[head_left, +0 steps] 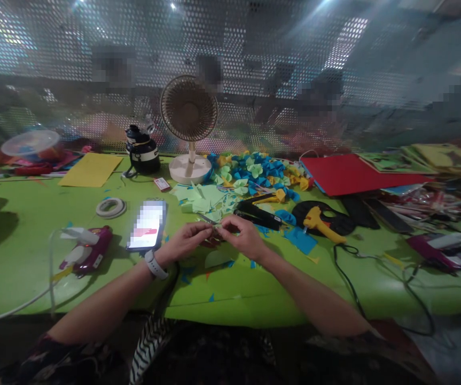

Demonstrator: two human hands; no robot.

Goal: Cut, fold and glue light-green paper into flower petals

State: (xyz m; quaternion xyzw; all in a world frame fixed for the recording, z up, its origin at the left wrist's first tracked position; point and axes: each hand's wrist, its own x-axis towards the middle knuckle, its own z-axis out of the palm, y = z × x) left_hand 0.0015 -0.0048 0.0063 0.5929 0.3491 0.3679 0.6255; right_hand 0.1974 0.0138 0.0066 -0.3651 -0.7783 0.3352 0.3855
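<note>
Pinched pretty much closed on both sides: left hand (185,241) and right hand (245,238) meet fingertip to fingertip around some small bit (216,227), too tiny to make out. It's right by the light-green paper pile (205,199), black stapler (259,214) near the right hand.

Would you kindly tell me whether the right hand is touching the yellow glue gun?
Apart: the head view shows the yellow glue gun well clear of the right hand, with blue paper and green tabletop visible between them.
</note>
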